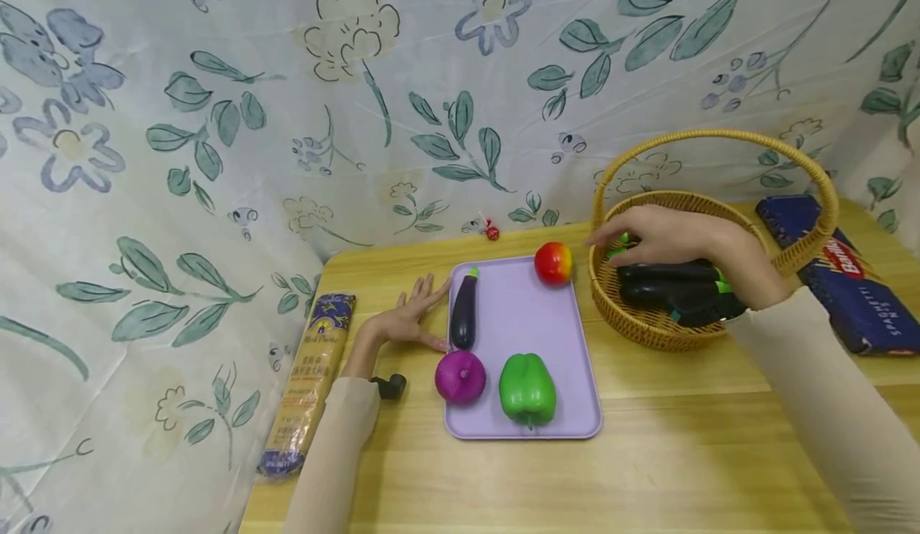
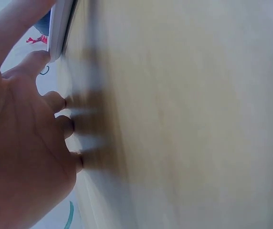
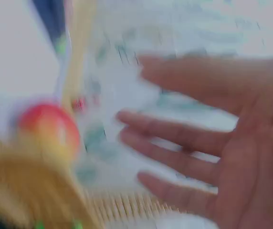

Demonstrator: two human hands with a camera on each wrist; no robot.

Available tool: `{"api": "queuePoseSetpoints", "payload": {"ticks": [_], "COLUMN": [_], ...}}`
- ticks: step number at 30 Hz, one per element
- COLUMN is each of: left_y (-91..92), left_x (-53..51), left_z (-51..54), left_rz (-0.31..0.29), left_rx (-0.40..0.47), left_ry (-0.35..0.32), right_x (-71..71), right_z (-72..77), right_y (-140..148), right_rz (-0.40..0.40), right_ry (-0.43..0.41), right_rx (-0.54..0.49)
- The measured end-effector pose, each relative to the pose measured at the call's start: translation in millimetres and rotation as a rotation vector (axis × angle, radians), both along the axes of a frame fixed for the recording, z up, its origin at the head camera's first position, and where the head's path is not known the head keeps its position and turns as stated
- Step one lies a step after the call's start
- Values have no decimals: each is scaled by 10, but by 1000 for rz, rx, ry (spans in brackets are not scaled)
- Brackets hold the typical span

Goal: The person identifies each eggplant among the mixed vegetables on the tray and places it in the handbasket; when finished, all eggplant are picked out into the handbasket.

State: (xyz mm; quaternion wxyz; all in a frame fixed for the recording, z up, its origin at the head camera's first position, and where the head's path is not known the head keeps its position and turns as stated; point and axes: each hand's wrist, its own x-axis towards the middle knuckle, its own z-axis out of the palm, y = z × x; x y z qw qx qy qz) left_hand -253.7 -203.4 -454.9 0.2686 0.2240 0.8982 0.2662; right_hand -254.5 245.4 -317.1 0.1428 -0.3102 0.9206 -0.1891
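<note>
A lilac tray (image 1: 517, 310) lies on the table, bearing a small eggplant (image 1: 464, 310), a purple onion (image 1: 461, 377), a green bell pepper (image 1: 528, 389) and a red-yellow fruit (image 1: 553, 263) at its far right corner. Spread fingers of my left hand (image 1: 406, 322) touch the tray's left edge; in the left wrist view its palm shows nothing held. Over the wicker basket (image 1: 664, 334) hovers my right hand (image 1: 664, 235), fingers extended, nothing in it in the blurred right wrist view. Dark eggplants (image 1: 647, 285) with green stems lie inside the basket, partly hidden by that hand and wrist.
The basket's tall handle (image 1: 711, 136) arches above the right forearm. A blue spaghetti pack (image 1: 855, 278) lies right of the basket, and a yellow-and-blue pasta pack (image 1: 309, 382) at the left table edge. A small red wrapped candy (image 1: 492, 231) sits by the floral cloth (image 1: 431, 175).
</note>
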Motion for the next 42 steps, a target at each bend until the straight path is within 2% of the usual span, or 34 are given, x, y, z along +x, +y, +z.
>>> {"api": "queuePoseSetpoints", "payload": {"ticks": [2,4,9,13,18,24,28,33,38,42], "left_y": [-12,-26,-22,4,44,26,-5,-16,-5,1], "left_x": [-1,-2,-14,-30,-45,-34,-27,-17,-15,-12], "left_z": [2,2,0,-15,-27,4,-2,-23,-25,-6], "left_rz": [-1,0,-3,-7,-7,-1,-1,-4,-9,-7], "left_rx": [3,8,11,12,11,-1,-4,-8,-8,-4], "left_ry": [6,7,0,-8,-27,-22,-9,2,2,0], "right_x": [50,29,-117,-217,-318,-421,-457,-451,-447,-432], "right_z": [36,-7,-314,-557,-695,-805,-878,-903,-895,-788], "right_y": [-309,-611,-1226,-1554,-1788,-1925,-2005,-2044,-1988,-1905], "right_rz": [75,143,304,397,472,500,513,472,445,439], "right_ry": [-60,-97,-182,-261,-272,-278,-253,-267,-305,-309], "right_rx": [-66,-121,-241,-273,-256,-202,-160,-79,-81,-111]}}
